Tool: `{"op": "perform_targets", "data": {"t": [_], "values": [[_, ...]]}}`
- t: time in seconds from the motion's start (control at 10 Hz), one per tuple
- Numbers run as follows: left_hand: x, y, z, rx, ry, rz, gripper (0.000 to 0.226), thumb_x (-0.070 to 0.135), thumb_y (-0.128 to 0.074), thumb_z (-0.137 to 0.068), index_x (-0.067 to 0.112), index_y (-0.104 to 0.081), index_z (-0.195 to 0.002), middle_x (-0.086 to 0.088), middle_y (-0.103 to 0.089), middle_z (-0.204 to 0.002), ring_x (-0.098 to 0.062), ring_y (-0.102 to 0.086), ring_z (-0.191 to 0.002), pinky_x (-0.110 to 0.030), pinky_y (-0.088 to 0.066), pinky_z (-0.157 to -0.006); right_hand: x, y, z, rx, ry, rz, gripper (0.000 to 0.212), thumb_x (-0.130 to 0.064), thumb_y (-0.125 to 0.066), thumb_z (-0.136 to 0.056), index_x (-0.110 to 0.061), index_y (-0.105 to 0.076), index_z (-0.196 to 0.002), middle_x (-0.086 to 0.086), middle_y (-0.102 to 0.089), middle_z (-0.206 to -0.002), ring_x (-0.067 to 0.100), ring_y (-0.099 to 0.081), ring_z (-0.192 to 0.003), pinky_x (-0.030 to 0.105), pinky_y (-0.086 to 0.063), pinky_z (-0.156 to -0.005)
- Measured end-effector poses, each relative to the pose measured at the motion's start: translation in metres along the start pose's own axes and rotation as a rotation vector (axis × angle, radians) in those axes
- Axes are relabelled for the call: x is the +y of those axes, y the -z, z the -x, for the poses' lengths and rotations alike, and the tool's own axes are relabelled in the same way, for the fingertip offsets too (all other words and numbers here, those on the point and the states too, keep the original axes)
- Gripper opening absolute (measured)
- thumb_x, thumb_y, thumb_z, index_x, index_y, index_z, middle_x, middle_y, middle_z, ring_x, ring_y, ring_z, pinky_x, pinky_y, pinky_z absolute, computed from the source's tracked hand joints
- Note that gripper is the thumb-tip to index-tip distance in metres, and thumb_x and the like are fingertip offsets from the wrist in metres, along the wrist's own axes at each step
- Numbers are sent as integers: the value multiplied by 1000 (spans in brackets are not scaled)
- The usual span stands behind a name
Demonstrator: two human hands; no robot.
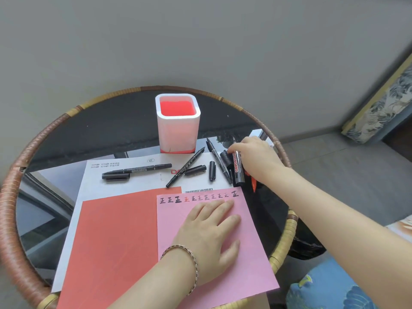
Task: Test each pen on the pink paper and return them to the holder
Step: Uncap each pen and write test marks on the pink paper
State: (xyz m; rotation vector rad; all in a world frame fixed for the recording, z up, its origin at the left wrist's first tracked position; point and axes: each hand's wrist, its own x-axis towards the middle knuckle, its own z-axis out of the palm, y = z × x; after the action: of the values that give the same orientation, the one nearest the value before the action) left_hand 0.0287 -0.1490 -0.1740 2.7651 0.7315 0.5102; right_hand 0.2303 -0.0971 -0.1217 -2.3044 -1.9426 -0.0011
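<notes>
Pink paper [211, 241] under left hand [209, 237]

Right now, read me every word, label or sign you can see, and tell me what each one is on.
"正", repeated in a row: pink paper, top edge.
"WHITEBOARD": marker under the right hand.
"D", red, cut off: white sheet.
"CCC" mark: white sheet, top.
Other print on the sheet and pen barrels: too blurred.
</notes>
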Motion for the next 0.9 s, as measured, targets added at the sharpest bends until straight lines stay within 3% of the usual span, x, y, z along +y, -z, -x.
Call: {"op": "perform_targets", "data": {"t": [0.2, 0.3, 0.4, 0.5, 0.6, 0.7, 0.8, 0.9], "values": [[0, -2, 0, -3, 6, -13, 40, 46, -44, -72, 28, -64, -102, 2, -63, -121, -17, -53, -109, -32, -30, -94, 23, 19, 6, 68, -230, -315, 40, -7, -42, -86, -31, -63, -111, 2, -66, -95, 20, -55, -81, 33, -49, -79], [0, -1, 0, -14, 12, -16, 40, 46, -44, -72, 28, -65, -101, 2, -63, -121, -19, -58, -108, -32, -30, -94, 30, 24, 8, 61, -291, -409, 34, -9, -51, -85, -30, -63, -110, 0, -69, -86, 17, -58, -85, 28, -45, -80], [0, -1, 0, -15, 13, -14, 40, 46, -44, -72, 28, -64, -102, 2, -63, -121, -19, -58, -108, -33, -30, -94, 31, 24, 7, 87, -336, -376, 27, -14, -52, -84, -28, -63, -103, 3, -68, -93, 23, -60, -89, 34, -50, -80], [0, 0, 0, -14, 11, -17, 40, 46, -44, -72, 28, -64, -102, 2, -63, -121, -18, -55, -109, -32, -30, -94, 25, 20, 4, -46, -398, -133, 20, -22, -55, -83, -24, -63, -101, 4, -63, -102, 25, -56, -85, 29, -41, -66], [0, 1, 0, -29, 14, -27, 41, 46, -43, -73, 28, -64, -103, 2, -62, -122, -17, -54, -110, -32, -29, -95, 18, 16, 0, -101, -448, -68, 25, -22, -58, -81, -19, -60, -105, 4, -62, -102, 25, -56, -96, 29, -40, -67], [0, 1, 0, -39, 16, -32, 41, 46, -43, -73, 28, -64, -103, 2, -62, -122, -18, -57, -109, -32, -29, -95, 17, 13, -3, -72, -511, -85, 24, -20, -59, -76, -14, -61, -99, 5, -61, -96, 27, -57, -89, 28, -41, -66], [0, 2, 0, -35, 8, -29, 40, 45, -44, -73, 27, -65, -102, 1, -63, -121, -19, -59, -108, -32, -29, -94, 18, 21, -3, -65, -574, -352, 9, -17, -60, -73, -9, -60, -70, 3, -46, -56, 20, -43, -56, 23, -32, -50], [0, 2, 0, -35, 9, -29, 40, 45, -44, -73, 27, -64, -102, 1, -63, -121, -20, -59, -108, -32, -29, -94, 17, 37, 4, -12, -587, -680, 14, -16, -59, -78, -8, -70, -80, -2, -45, -51, 13, -28, -45, 20, -28, -45]]}}
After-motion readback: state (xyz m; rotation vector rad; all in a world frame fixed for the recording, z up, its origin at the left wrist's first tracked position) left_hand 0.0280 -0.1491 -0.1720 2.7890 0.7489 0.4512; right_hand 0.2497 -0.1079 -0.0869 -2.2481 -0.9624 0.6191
